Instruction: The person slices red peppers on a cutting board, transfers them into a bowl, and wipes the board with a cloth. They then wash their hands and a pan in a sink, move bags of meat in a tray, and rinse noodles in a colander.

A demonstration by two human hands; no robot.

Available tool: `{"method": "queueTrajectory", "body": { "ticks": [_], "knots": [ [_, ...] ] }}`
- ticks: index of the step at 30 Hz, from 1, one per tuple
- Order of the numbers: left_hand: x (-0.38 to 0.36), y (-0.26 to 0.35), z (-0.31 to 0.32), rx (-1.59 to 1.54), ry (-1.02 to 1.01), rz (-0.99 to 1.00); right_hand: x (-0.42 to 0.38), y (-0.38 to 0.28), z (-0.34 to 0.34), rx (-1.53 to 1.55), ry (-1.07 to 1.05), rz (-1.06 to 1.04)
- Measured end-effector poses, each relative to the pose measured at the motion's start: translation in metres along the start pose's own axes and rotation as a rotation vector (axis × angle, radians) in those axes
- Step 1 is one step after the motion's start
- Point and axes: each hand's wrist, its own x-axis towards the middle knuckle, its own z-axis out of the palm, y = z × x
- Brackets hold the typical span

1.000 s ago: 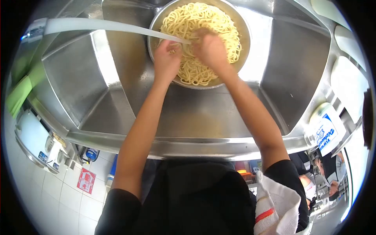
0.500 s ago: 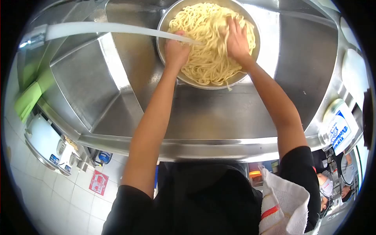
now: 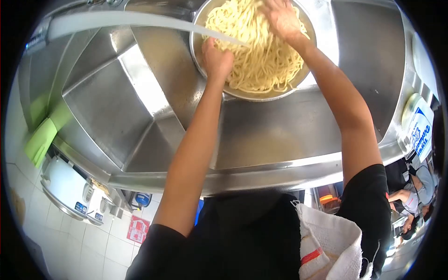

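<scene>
A round metal bowl (image 3: pixel 308 77) full of thick yellow noodles (image 3: pixel 266 67) sits in the steel sink. My left hand (image 3: pixel 218 60) is inside the bowl's left side, at the edge of the noodles. Its fingers look curled, and what they hold, if anything, is hidden. My right hand (image 3: pixel 283 21) lies over the noodles at the far right part of the bowl, fingers stretched out and partly cut off by the top of the view. A whitish stream (image 3: pixel 140 19), which looks like water, runs from a tap (image 3: pixel 39 37) at the left and reaches the noodles.
The sink's front edge (image 3: pixel 275 175) runs between me and the bowl. To the left is a second basin (image 3: pixel 107 102), with a green glove (image 3: pixel 39 142) hanging near it. A labelled white container (image 3: pixel 420 128) stands on the right. People (image 3: pixel 410 196) are at the far right.
My right hand has moved farther away over the noodles, toward the top of the view. My left hand has shifted nearer the bowl's side. The view has moved slightly, so the bowl appears higher.
</scene>
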Motion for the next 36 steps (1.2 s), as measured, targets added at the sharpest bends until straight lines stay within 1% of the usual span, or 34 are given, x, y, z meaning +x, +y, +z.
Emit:
{"method": "queueTrajectory", "body": {
  "ticks": [1,2,3,4,5,6,7,8,9,10,11,12,14,15,16,18,19,20,21,22,23,24,26,27,28,29,30,31,32,33,34,35,36],
  "knots": [
    [0.003,-0.004,0.002,-0.079,-0.002,-0.04,0.007,-0.002,0.001,-0.163,0.3,0.089],
    [0.007,-0.004,0.003,-0.164,-0.002,-0.069,0.003,-0.016,0.0,-0.169,0.301,0.089],
    [0.011,-0.007,0.006,-0.304,-0.044,-0.097,0.003,-0.049,-0.036,0.1,0.086,0.217],
    [0.015,-0.014,0.012,-0.313,-0.042,-0.08,-0.007,-0.07,-0.055,0.275,-0.085,0.208],
    [0.019,-0.022,0.02,-0.117,0.063,0.007,-0.017,-0.092,-0.074,0.443,-0.258,0.226],
    [0.025,-0.02,0.027,0.075,0.168,0.097,-0.033,-0.105,-0.072,0.511,-0.387,0.116],
    [0.022,-0.001,0.009,0.021,-0.015,0.117,-0.048,-0.106,-0.082,0.556,-0.314,-0.049],
    [0.028,-0.004,0.011,0.02,-0.028,0.124,-0.063,-0.105,-0.088,0.61,-0.246,-0.217],
    [0.039,-0.01,0.017,0.095,0.037,0.234,-0.066,-0.095,-0.09,0.606,-0.246,-0.209],
    [0.049,-0.013,0.021,0.171,0.11,0.343,-0.064,-0.079,-0.092,0.67,-0.227,0.036],
    [0.055,-0.017,0.026,0.099,0.116,0.338,-0.068,-0.064,-0.095,0.683,-0.146,0.253],
    [0.061,-0.02,0.032,0.103,0.107,0.343,-0.071,-0.049,-0.098,0.714,-0.049,0.468],
    [0.075,-0.018,0.041,-0.188,-0.305,0.019,-0.066,-0.053,-0.065,0.652,0.1,0.914],
    [0.063,-0.008,0.047,-0.196,-0.321,-0.016,-0.069,-0.084,-0.042,0.624,0.103,0.934],
    [0.059,-0.002,0.049,-0.187,-0.324,0.004,-0.056,-0.107,-0.027,0.592,0.122,0.944],
    [0.041,-0.002,0.052,-0.058,-0.313,0.182,-0.035,-0.136,-0.053,0.84,0.137,0.816],
    [0.033,0.005,0.037,0.109,-0.265,0.131,-0.034,-0.132,-0.078,0.928,-0.005,0.725],
    [0.024,0.006,0.027,-0.2,-0.247,0.121,-0.033,-0.121,-0.102,1.012,-0.146,0.629],
    [0.02,0.006,0.011,-0.178,-0.169,0.18,-0.03,-0.115,-0.113,1.001,-0.14,0.65],
    [0.012,0.022,-0.013,-0.017,-0.137,0.201,-0.024,-0.111,-0.123,1.08,-0.127,0.705],
    [0.009,0.031,-0.025,-0.108,-0.128,0.229,-0.021,-0.113,-0.129,1.17,-0.119,0.754],
    [0.008,0.032,-0.034,-0.199,-0.112,0.255,-0.018,-0.115,-0.132,1.176,-0.117,0.748],
    [0.016,0.033,-0.033,-0.215,-0.123,0.286,-0.007,-0.116,-0.136,0.988,0.182,0.777],
    [0.025,0.033,-0.03,-0.233,-0.151,0.315,-0.01,-0.109,-0.135,0.969,0.22,0.756],
    [0.042,0.021,-0.017,-0.239,-0.145,0.309,-0.015,-0.102,-0.122,0.833,0.154,0.841],
    [0.063,-0.002,0.004,-0.247,-0.101,0.203,-0.022,-0.091,-0.108,0.691,0.091,0.917],
    [0.076,-0.015,0.014,-0.261,-0.052,0.097,-0.034,-0.076,-0.101,0.643,0.03,0.909],
    [0.074,-0.014,0.018,-0.275,-0.035,0.089,-0.045,-0.061,-0.094,0.598,-0.03,0.898],
    [0.066,-0.01,0.024,-0.16,-0.053,0.005,-0.045,-0.045,-0.103,0.668,-0.185,0.889],
    [0.065,-0.009,0.03,-0.052,-0.069,-0.076,-0.047,-0.033,-0.08,0.655,-0.138,0.794],
    [0.076,-0.016,0.038,-0.067,-0.046,-0.086,-0.041,-0.024,-0.051,0.64,-0.088,0.698],
    [0.088,-0.032,0.052,-0.148,-0.058,-0.058,-0.03,-0.032,-0.035,0.641,-0.095,0.676],
    [0.093,-0.042,0.061,-0.225,-0.073,-0.031,-0.014,-0.047,-0.024,0.617,-0.069,0.771]
  ]
}}
